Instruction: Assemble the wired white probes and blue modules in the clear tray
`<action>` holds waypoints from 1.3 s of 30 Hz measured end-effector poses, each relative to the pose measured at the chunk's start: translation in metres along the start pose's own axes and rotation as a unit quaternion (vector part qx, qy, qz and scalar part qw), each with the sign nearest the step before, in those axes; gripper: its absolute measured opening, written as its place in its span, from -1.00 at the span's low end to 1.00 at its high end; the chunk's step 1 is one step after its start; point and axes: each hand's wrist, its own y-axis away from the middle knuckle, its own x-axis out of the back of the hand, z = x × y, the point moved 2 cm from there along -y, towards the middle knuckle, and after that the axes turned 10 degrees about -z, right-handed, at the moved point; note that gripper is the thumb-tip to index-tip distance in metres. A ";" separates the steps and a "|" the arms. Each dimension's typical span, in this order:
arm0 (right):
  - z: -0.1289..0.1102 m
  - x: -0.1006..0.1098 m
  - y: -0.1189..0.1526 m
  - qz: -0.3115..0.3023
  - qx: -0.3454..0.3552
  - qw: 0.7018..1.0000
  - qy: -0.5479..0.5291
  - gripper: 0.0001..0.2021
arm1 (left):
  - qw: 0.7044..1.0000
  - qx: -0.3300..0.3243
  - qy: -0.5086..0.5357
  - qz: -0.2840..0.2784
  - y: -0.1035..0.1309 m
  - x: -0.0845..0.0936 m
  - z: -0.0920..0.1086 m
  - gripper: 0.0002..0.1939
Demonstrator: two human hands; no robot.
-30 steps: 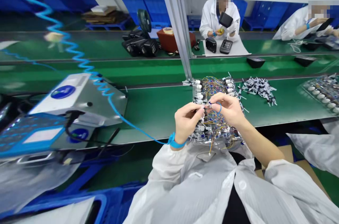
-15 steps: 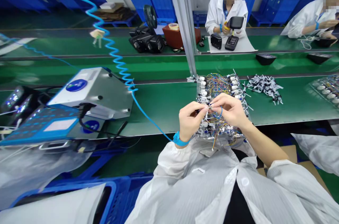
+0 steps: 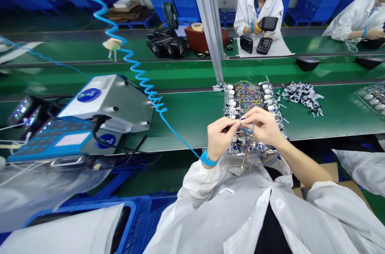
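My left hand and my right hand meet fingertip to fingertip, both pinching a small black-and-white part. It is too small and too covered by the fingers to name its kind. Below them lies a clear tray packed with wired assemblies, with white cylindrical pieces along both sides and thin coloured wires between. A blue wrist strap with a coiled cord circles my left wrist. Something blue loops round a finger of my right hand.
A heap of small black-and-white parts lies right of the tray. Left stands a grey metal machine, with the blue coiled cord hanging past it. A metal post rises behind the tray. Co-workers sit across the bench.
The view has shifted slightly. Both my hands stay together over the tray, still pinching the small part, with only slight finger movement.
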 end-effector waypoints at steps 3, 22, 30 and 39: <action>0.006 0.003 0.000 -0.019 -0.016 0.999 -0.030 -0.98 | 0.999 0.015 0.029 -0.021 0.000 0.000 -0.006 -0.94; 0.007 0.012 0.003 -0.029 -0.013 0.999 -0.009 -0.95 | 1.000 -0.008 0.016 0.008 0.001 -0.009 -0.008 -0.95; 0.024 0.003 -0.004 -0.024 -0.099 0.982 -0.157 -0.81 | 0.997 0.037 0.051 -0.038 -0.011 -0.004 -0.014 -0.90; 0.055 0.062 -0.066 -0.188 -0.196 0.915 -0.298 -0.56 | 0.968 0.049 0.227 0.097 -0.087 0.027 -0.093 -0.70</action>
